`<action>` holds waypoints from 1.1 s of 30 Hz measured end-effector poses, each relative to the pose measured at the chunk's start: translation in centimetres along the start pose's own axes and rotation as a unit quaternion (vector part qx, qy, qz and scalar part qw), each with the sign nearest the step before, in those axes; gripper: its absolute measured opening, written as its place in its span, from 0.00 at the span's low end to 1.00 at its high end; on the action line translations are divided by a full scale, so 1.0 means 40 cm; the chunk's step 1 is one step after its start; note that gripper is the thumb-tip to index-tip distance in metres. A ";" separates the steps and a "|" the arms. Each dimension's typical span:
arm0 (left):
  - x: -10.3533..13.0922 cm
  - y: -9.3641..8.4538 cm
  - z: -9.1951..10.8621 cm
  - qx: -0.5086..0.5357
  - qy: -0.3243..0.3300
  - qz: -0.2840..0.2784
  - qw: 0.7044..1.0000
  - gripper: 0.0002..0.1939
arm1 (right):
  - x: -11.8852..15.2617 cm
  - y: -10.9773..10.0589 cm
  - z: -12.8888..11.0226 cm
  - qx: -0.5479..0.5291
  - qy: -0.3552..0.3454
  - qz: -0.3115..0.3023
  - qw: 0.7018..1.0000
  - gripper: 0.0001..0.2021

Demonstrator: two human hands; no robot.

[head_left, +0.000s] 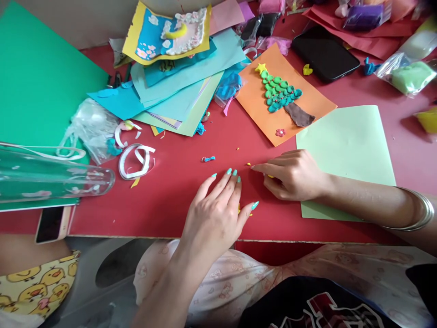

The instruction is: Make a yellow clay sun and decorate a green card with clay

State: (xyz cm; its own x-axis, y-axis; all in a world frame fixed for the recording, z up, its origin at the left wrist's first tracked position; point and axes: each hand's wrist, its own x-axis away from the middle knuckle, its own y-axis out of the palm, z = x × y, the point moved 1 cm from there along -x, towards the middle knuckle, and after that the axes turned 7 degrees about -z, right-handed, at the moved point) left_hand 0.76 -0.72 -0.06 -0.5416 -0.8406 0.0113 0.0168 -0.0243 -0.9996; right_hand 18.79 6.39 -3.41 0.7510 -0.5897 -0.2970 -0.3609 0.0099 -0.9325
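Note:
My left hand (218,212) lies flat on the red table, fingers stretched out and the thumb apart. Bits of yellow clay (250,214) show beside and partly under its thumb. My right hand (293,175) is closed, its wrist over a pale green sheet (344,141). A piece of yellow clay (271,176) shows between its index finger and thumb, mostly hidden. The index fingertip points at a tiny yellow crumb (248,164) on the table. Beyond that hand lies an orange card (251,95) bearing a clay tree (280,91) with a yellow star and brown trunk.
Stacked coloured papers (191,107) lie at the back, under a yellow-edged card (133,36). White tape loops (131,163) and a clear tube (92,180) are at left. A black phone (326,53) and bagged clay (411,75) lie at right. Another person's patterned clothing (44,287) shows lower left.

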 end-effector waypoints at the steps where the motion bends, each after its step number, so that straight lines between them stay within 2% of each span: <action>1: 0.000 0.001 0.003 0.007 0.010 0.003 1.000 0.20 | 0.000 -0.001 0.000 -0.003 -0.006 0.003 1.000 0.16; 4: -0.003 0.006 0.011 0.017 0.022 -0.001 1.000 0.20 | -0.001 -0.004 -0.001 -0.010 -0.009 -0.012 1.000 0.18; 11: -0.002 0.011 0.012 -0.029 -0.014 -0.006 0.999 0.25 | -0.005 -0.003 -0.007 0.026 0.033 -0.089 0.995 0.22; 15: 0.008 0.003 0.028 -0.036 0.006 0.021 0.999 0.22 | -0.004 0.001 -0.008 0.035 0.032 -0.093 0.994 0.22; 19: 0.006 0.006 0.035 -0.001 0.039 0.015 0.999 0.21 | -0.003 0.004 -0.006 0.031 0.017 -0.088 0.996 0.21; 23: 0.007 0.009 0.014 0.000 0.005 -0.004 1.000 0.25 | -0.004 0.002 -0.007 0.032 0.023 -0.089 0.995 0.22; 26: 0.016 0.001 0.004 -0.015 -0.026 0.003 1.000 0.26 | -0.005 0.000 -0.009 0.033 0.030 -0.095 0.994 0.22; 30: 0.021 -0.008 0.015 -0.017 0.005 0.018 1.000 0.23 | -0.004 0.001 -0.007 0.030 0.028 -0.091 0.995 0.23; 33: 0.011 -0.003 0.016 0.001 0.024 0.006 1.000 0.23 | -0.004 0.002 -0.005 0.029 0.022 -0.088 0.995 0.23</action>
State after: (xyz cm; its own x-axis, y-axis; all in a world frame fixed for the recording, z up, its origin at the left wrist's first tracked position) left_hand 1.06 -1.42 0.08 -0.5818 -0.8134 -0.0030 0.0252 -0.0143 -0.9996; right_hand 18.53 6.32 -3.38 0.7740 -0.6218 -0.1196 -0.1926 -0.0514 -0.9799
